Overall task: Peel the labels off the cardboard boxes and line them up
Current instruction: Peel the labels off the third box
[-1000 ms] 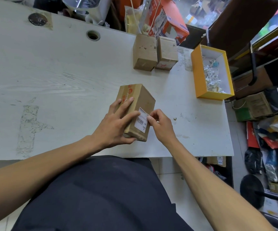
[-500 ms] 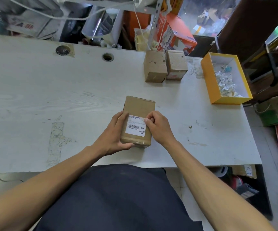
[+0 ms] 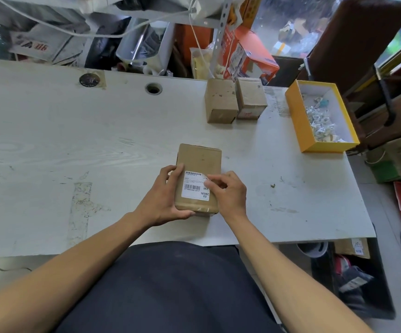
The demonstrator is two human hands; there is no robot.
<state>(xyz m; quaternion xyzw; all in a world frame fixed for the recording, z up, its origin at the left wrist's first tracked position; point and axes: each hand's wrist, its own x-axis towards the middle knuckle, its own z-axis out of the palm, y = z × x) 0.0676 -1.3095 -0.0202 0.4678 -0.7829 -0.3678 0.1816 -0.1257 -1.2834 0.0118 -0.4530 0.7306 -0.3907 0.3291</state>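
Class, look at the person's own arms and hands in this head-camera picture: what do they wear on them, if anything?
Both forearms are bare, with no sleeves in view. The left hand and right hand wear no gloves, rings, watch or bands that show. A dark navy garment covers the lap.

label point(image 3: 196, 186): the right hand point(image 3: 228, 194) is covering its right edge, so some letters are hiding
small print above the grip: too tiny to read
box point(image 3: 198, 164) bottom: the left hand point(image 3: 162, 200) is hiding its near corner
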